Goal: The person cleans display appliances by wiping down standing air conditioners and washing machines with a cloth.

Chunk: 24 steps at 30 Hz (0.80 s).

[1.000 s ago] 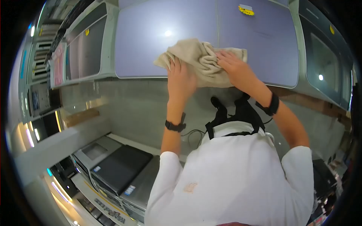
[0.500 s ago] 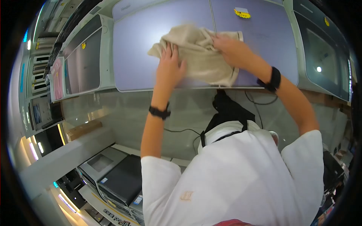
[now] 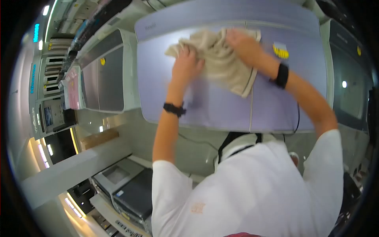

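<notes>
A beige cloth (image 3: 229, 67), bunched at the top and with a dark-edged hem, lies over the lilac top (image 3: 158, 87) of what looks like a twin-tub washing machine. At the cloth's left end, my left hand (image 3: 186, 65) has its fingers bent onto the fabric and its thumb apart. My right hand (image 3: 244, 47) grips the bunched upper right part; motion blurs it and its fingertips are partly hidden. The cloth's lower corner hangs loose across the seam between the two lids.
A yellow price tag (image 3: 281, 51) sits on the lid, right of my right hand. Similar appliances stand close by on the left (image 3: 104, 79) and the right (image 3: 349, 79). Boxed black and grey units (image 3: 134, 193) stand behind at lower left. A cable (image 3: 197, 142) runs along the floor.
My view has shifted, and more of the lid's near side shows. The cloth lies farther from the lid's front edge, with both hands still on it.
</notes>
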{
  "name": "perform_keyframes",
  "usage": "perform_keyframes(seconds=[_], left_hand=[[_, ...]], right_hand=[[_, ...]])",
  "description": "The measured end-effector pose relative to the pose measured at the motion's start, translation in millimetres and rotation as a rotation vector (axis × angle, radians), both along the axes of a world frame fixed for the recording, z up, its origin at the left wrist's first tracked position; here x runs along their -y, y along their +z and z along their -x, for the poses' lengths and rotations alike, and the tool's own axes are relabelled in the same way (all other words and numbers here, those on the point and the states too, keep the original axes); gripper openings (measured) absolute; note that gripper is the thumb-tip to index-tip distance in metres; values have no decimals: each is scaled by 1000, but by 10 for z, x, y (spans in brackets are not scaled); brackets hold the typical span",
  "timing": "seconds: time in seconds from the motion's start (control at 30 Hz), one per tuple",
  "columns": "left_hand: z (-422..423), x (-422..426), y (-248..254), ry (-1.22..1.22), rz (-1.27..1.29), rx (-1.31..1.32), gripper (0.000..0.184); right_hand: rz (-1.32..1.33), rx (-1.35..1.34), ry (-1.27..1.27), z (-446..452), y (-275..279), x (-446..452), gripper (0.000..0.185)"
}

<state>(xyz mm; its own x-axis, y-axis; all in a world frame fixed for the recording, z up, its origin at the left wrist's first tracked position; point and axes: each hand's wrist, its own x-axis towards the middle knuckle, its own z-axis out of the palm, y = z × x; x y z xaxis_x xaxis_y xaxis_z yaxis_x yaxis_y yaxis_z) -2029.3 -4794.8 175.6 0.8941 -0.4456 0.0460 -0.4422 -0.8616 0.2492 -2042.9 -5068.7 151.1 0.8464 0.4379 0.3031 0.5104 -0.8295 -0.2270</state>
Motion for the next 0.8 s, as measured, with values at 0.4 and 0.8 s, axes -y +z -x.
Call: perform_keyframes(seconds=[0.4, 0.8], left_hand=[[533, -1178, -54, 43, -21, 69, 56], [854, -2143, -153, 120, 98, 139, 57]], right_hand=[[-231, -327, 194, -166, 161, -803, 45], [-304, -229, 358, 248, -413, -3151, 49]])
